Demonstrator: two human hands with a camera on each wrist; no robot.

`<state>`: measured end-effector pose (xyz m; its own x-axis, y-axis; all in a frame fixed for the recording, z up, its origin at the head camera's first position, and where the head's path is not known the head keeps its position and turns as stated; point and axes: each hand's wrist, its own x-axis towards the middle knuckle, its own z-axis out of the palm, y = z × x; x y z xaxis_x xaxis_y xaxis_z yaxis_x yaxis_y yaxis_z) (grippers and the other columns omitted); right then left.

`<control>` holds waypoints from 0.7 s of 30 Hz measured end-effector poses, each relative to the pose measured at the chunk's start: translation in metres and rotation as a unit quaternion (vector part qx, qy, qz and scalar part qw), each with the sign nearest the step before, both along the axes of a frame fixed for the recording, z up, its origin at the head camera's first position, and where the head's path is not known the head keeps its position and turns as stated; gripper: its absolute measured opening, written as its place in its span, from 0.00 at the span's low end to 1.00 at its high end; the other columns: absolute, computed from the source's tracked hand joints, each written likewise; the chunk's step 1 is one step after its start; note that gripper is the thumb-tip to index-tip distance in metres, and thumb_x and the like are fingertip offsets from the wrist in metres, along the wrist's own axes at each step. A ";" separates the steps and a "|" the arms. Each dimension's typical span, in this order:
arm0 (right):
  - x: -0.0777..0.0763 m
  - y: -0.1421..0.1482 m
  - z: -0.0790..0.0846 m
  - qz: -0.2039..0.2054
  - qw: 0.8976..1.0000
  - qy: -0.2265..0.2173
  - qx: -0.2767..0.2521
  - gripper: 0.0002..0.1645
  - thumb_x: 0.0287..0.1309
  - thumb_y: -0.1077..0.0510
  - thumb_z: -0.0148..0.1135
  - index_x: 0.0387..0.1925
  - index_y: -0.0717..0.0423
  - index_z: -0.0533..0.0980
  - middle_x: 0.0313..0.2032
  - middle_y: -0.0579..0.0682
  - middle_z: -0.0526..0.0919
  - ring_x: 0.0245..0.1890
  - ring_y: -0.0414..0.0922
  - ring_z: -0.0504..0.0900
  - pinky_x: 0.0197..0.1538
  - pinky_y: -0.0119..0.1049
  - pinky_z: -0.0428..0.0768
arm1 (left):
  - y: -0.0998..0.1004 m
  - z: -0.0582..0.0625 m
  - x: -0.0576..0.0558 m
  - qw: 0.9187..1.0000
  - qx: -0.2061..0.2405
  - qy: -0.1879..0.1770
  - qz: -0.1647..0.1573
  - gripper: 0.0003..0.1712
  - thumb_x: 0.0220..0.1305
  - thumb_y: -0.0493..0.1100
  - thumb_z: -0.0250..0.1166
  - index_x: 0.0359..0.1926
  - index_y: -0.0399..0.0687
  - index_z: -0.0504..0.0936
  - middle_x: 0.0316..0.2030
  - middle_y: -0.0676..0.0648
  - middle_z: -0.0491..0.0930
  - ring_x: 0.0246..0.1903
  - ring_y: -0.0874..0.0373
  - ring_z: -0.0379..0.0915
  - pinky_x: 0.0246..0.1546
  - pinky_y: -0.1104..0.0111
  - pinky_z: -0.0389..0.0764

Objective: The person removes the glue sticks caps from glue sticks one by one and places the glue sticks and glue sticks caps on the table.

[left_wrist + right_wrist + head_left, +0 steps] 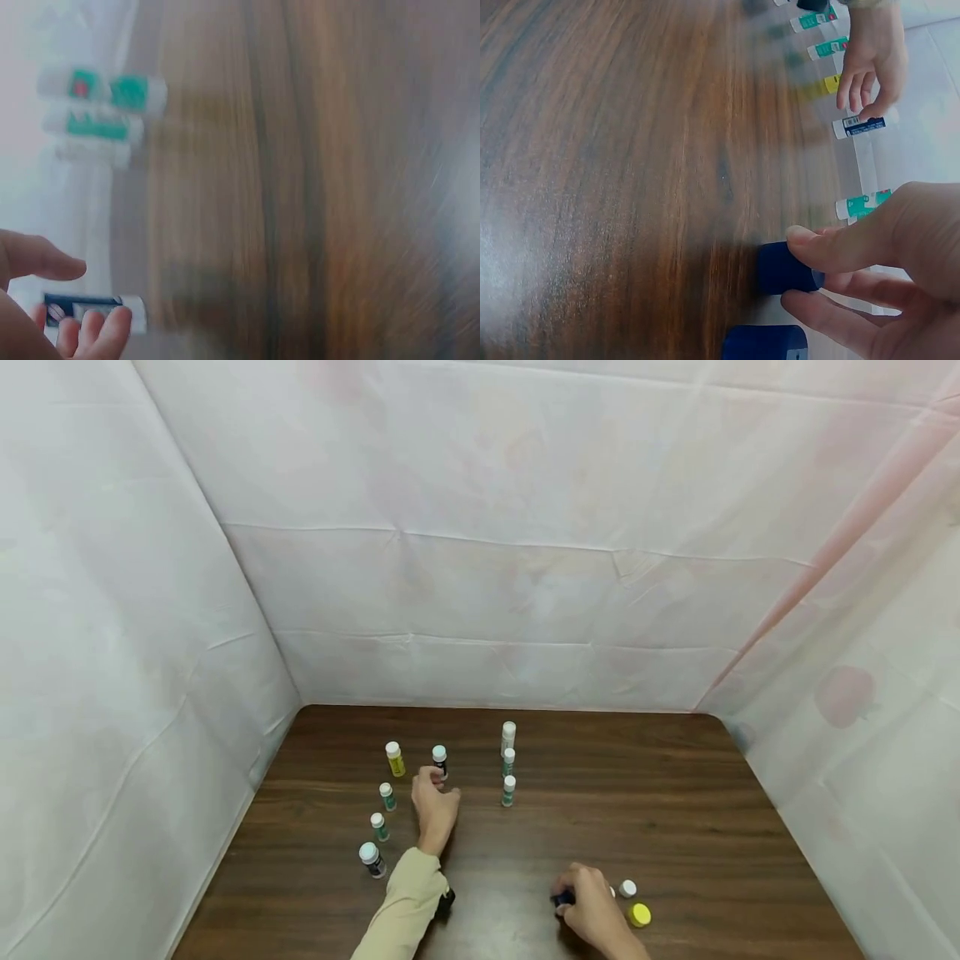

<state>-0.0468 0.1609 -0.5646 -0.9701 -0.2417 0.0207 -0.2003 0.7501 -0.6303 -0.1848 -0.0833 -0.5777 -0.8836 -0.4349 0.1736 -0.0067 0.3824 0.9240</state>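
My left hand (435, 806) reaches to a small tube (440, 762) with a dark blue label and a white top, standing on the table. In the left wrist view the fingers (94, 330) overlap this tube, while the thumb is spread apart from it. My right hand (592, 906), low on the right, pinches a dark blue cap (784, 268) between thumb and fingers, at the tabletop. A second dark blue piece (765, 343) stands beside it in the right wrist view. A yellow cap (639, 915) and a white cap (627, 888) lie right of this hand.
Left of my left hand stand a yellow tube (395, 759), green-labelled tubes (387, 797) and a larger dark-labelled tube (372, 860). Several white and green tubes (508, 791) form a row behind the middle. Pale cloth (480, 585) walls the brown table (637, 785) on three sides.
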 end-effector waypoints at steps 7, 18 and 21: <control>0.000 0.006 -0.003 0.012 0.999 -0.021 -0.022 0.16 0.32 0.72 0.75 0.26 0.53 0.82 0.28 0.41 0.79 0.31 0.41 0.78 0.32 0.35 0.79 | 0.012 0.012 0.025 0.993 0.021 -0.019 -0.119 0.20 0.41 0.28 0.70 0.39 0.42 0.77 0.37 0.40 0.79 0.36 0.49 0.78 0.36 0.59 0.78; -0.026 0.012 0.007 -0.035 0.993 -0.060 -0.095 0.21 0.37 0.65 0.76 0.38 0.59 0.79 0.34 0.51 0.80 0.33 0.46 0.77 0.33 0.32 0.77 | 0.010 0.005 0.033 0.974 0.071 -0.020 -0.213 0.22 0.43 0.28 0.73 0.42 0.36 0.76 0.40 0.38 0.79 0.38 0.47 0.78 0.31 0.72 0.79; -0.038 0.011 0.008 -0.086 0.986 -0.051 -0.132 0.21 0.39 0.67 0.75 0.39 0.59 0.79 0.36 0.53 0.82 0.33 0.46 0.79 0.34 0.33 0.78 | 0.009 0.004 0.032 0.972 0.068 -0.020 -0.225 0.22 0.44 0.29 0.73 0.43 0.36 0.76 0.41 0.39 0.79 0.39 0.46 0.78 0.32 0.70 0.79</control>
<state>-0.0846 0.1719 -0.5561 -0.9966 -0.0733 -0.0386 -0.0106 0.5743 -0.8185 -0.1527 -0.0739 -0.5736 -0.9944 -0.0204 0.1036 0.0962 0.2298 0.9685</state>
